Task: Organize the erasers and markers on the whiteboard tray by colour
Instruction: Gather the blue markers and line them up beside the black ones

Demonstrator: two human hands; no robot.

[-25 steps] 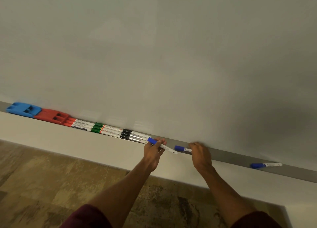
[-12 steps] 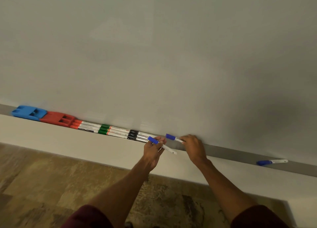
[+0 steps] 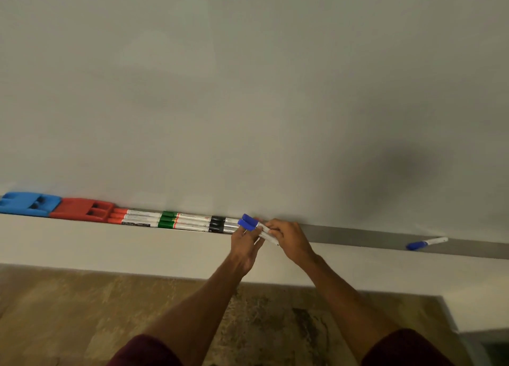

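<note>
On the grey whiteboard tray (image 3: 344,235) lie, from the left, a blue eraser (image 3: 26,202), a red eraser (image 3: 82,208), red-capped markers (image 3: 135,217), green-capped markers (image 3: 176,219) and black-capped markers (image 3: 220,224). My left hand (image 3: 246,246) holds a blue-capped marker (image 3: 245,225) just right of the black ones. My right hand (image 3: 289,237) pinches a second blue-capped marker (image 3: 249,219) beside the first, their caps side by side. A third blue marker (image 3: 425,243) lies alone far right on the tray.
The whiteboard (image 3: 248,90) rises behind the tray. A pale wall strip (image 3: 110,247) runs under the tray, with mottled brown floor (image 3: 82,310) below. A long stretch of tray separates my hands from the lone marker.
My right hand lifted its blue marker off the tray and carried it left, bringing it alongside the one in my left hand. The left hand stayed nearly in place.
</note>
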